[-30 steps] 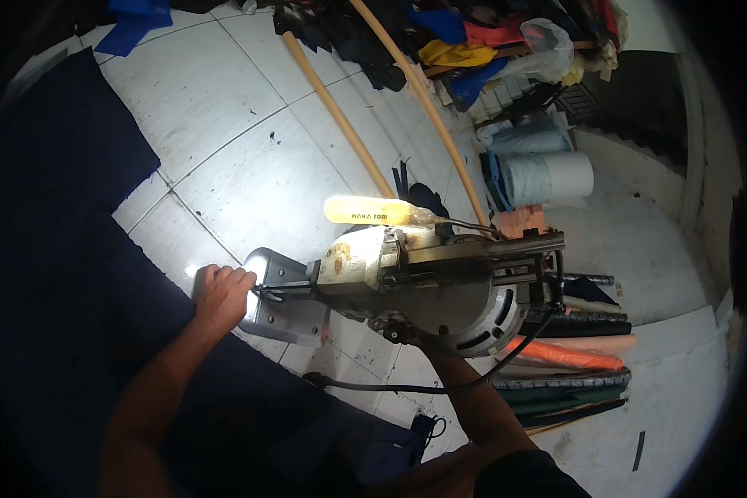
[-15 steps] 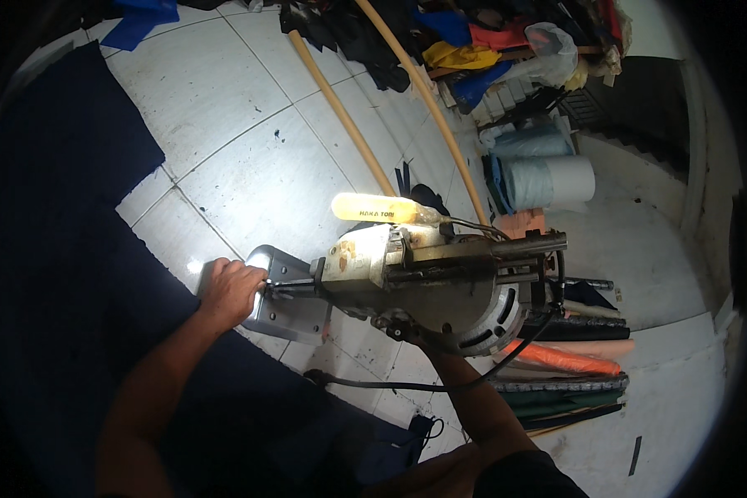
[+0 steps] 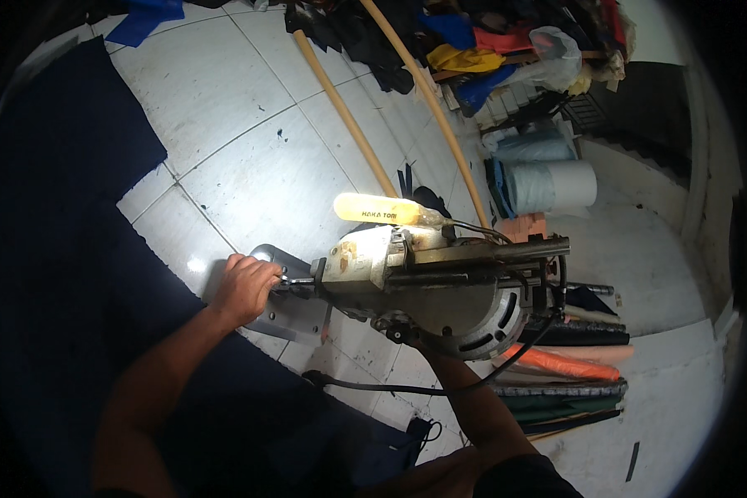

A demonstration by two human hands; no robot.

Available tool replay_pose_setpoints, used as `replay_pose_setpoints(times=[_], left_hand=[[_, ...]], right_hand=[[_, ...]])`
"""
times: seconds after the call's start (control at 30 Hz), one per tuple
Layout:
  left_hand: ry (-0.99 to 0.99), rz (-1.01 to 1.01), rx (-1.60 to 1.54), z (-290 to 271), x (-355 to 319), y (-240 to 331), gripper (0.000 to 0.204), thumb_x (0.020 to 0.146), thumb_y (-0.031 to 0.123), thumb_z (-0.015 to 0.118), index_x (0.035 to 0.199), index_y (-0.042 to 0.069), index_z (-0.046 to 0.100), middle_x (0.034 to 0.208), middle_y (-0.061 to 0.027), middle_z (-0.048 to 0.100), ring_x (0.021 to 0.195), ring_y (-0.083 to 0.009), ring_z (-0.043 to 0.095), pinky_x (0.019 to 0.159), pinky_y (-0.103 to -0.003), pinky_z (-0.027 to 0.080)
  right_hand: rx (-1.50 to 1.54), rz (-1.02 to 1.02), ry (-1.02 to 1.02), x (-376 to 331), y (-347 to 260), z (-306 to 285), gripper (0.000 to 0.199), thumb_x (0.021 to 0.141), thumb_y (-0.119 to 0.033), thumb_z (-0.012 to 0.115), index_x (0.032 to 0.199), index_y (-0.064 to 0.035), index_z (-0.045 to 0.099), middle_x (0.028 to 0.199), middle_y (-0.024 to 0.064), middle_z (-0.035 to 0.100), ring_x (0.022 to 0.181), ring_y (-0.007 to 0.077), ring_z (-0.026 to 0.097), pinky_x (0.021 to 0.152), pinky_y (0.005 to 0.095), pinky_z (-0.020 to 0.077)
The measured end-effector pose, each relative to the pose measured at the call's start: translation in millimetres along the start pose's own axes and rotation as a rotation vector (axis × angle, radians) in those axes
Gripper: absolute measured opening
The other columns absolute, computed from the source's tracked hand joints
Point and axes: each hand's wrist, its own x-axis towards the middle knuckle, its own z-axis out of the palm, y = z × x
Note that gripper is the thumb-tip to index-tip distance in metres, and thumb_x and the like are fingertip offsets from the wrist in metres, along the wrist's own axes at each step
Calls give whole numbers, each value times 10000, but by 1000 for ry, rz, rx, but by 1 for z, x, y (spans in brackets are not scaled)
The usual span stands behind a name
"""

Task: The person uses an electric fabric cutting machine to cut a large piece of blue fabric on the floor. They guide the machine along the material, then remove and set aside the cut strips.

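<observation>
Head view: with the cutting machine (image 3: pixel 448 309) at frame centre best held steady, the left hand (image 3: pixel 244 290), fingers curled at the machine's slim metal post (image 3: pixel 301 281), grip unclear, should press lightly; the right hand's hidden fingers I cannot judge.

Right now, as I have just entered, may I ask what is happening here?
A person's left hand is at the slim metal front part of a machine, over its grey base plate; the exact grip is hidden. The right forearm passes behind the machine, which hides the right hand. The base plate stands on pale tiles, near the edge of dark blue cloth.
</observation>
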Motion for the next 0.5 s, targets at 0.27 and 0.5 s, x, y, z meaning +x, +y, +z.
replay_pose_setpoints(times=[0.27, 0.5], left_hand=[[29, 26, -62, -5, 6, 14, 74, 923, 114, 526, 938, 80, 591, 839, -42, 619, 807, -236, 572, 833, -386, 392], [-6, -20, -139, -1, 3, 15, 75, 926, 111, 519, 924, 66, 579, 833, -82, 594, 803, -280, 555, 795, -397, 389]], right_hand=[[-8, -1, -6, 2, 1, 2, 313, 1010, -359, 474, 1192, -105, 495, 1092, 73, 566, 935, 190, 585, 748, 334, 472], [-19, -19, 11, 2, 2, 2, 296, 1008, -356, 483, 1168, -108, 507, 1065, 66, 572, 913, 186, 585, 727, 332, 469]])
